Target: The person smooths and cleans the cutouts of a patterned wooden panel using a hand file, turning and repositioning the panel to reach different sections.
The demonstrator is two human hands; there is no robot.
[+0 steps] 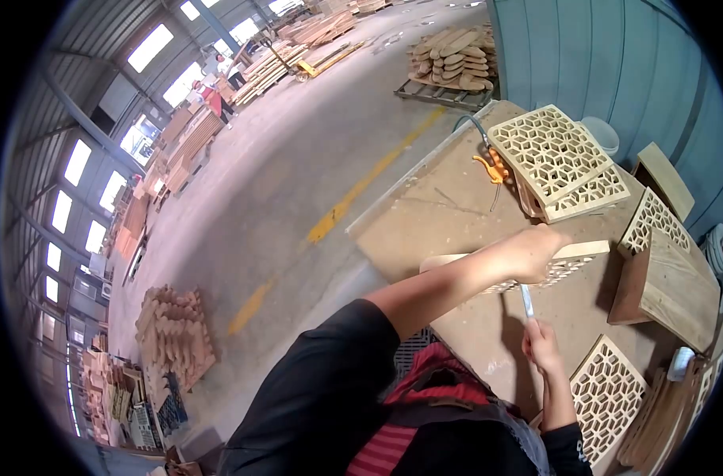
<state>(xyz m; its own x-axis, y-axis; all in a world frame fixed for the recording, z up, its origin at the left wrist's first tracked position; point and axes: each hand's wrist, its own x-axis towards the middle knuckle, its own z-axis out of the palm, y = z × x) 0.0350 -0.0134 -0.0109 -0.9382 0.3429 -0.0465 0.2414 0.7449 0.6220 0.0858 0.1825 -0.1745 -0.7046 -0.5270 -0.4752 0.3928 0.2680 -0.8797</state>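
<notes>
My left hand is closed on the upper edge of a pale wooden lattice panel, held on edge above the workbench. The forearm crosses in front of it and hides much of its left half. Lower down, my right hand grips a narrow, flat, light-coloured tool. Its far end meets the underside of the panel just below my left hand. I cannot make out whether this tool is a file or a blade.
The brown workbench also bears stacked lattice panels, an orange air gun with a hose, another lattice panel and a wooden box-like piece. A white bucket stands behind. Two people are far off among timber stacks.
</notes>
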